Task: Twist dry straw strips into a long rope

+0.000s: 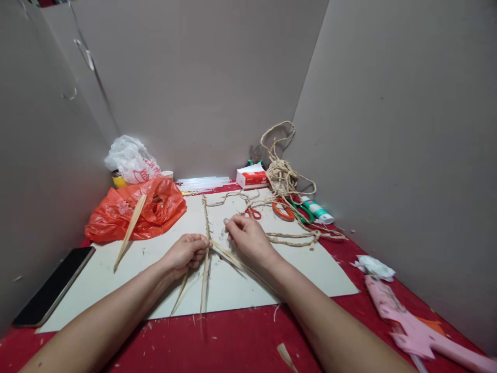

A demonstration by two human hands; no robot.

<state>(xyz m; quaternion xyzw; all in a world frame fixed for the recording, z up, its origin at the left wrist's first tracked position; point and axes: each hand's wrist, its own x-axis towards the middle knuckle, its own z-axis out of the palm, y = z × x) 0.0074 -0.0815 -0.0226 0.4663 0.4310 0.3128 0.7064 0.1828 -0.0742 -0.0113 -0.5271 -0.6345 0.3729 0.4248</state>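
Note:
A thin plaited straw cord (206, 220) runs down the middle of the pale board (314, 269). My left hand (190, 252) pinches it at its lower end, where loose flat strands (205, 282) spread toward the front edge and to the right. To the right of the cord, my right hand (245, 234) is raised with thumb and fingertips pressed together; whatever is between them, if anything, is too small to name. One long strand (240, 267) passes from the left fingertips down beneath my right wrist.
A red plastic bag (166, 207) with a straw leaf (132, 228) and a phone (54, 285) lie left. Behind right are a straw rope pile (281, 176), tissue box (252, 178), orange-handled scissors (283, 210) and glue tube (317, 211). A pink glue gun (415, 324) lies right.

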